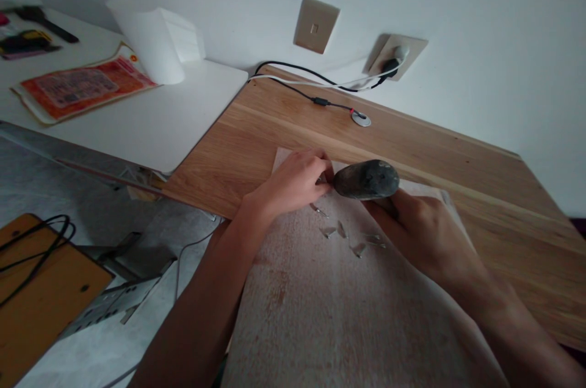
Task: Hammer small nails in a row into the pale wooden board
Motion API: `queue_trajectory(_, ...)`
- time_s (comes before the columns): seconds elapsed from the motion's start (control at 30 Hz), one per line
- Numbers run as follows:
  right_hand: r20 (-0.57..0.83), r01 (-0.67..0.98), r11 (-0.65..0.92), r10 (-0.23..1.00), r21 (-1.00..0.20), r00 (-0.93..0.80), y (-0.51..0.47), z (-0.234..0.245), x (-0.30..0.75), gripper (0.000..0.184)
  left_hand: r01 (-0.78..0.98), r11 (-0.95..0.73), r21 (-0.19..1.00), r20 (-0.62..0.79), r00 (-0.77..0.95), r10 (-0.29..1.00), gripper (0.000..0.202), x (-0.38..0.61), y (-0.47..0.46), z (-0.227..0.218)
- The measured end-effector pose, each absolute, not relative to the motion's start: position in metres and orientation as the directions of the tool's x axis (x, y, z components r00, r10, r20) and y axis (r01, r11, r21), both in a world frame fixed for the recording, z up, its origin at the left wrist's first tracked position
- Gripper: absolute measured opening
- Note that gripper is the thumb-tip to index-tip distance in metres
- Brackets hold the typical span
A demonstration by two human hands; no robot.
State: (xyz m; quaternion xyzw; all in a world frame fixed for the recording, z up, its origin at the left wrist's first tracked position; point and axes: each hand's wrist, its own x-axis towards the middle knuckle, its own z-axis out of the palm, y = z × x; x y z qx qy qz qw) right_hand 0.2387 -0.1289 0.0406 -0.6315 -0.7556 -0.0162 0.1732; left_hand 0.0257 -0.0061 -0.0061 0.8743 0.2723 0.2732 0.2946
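Note:
A pale, worn wooden board point(315, 315) lies lengthwise in front of me, its far end on the wooden desk. My right hand point(419, 217) is closed around the handle of a hammer point(366, 179) with a thick, dark, rounded head. That head hovers over the far part of the board, right beside the fingers of my left hand point(304, 177). The left fingers are curled and pinched together at the board; whatever is between them is hidden. Several small shiny nails point(342, 230) lie scattered on the board between my two hands.
The wooden desk point(494, 211) runs along the wall, with black and white cables point(320, 101) leading to a socket point(396, 58). A white table point(206, 95) at left carries an orange packet point(86, 86) and a white paper roll point(149, 40). An orange-brown stool-like panel point(50, 296) stands lower left.

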Motion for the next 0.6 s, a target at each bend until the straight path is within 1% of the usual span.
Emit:
queue_trajectory(0.13,0.295,0.960,0.194,0.947,-0.201,-0.130,-0.1317,0.0348,0.2418,0.044,0.317,-0.681,0.660,0.319,0.702,0.637,0.014,0.0248,-0.0057,-0.0066)
queue_trajectory(0.33,0.291,0.950,0.229,0.943,-0.213,-0.162,-0.1314,0.0359,0.2430,0.037,0.319,-0.655,0.685,0.312,0.683,0.660,0.014,0.0219,-0.0055,-0.0065)
queue_trajectory(0.6,0.385,0.944,0.263,0.907,-0.198,-0.172,-0.1321,0.0422,0.2395,0.043,0.317,-0.678,0.664,0.329,0.689,0.645,0.010,0.0236,-0.0044,-0.0082)
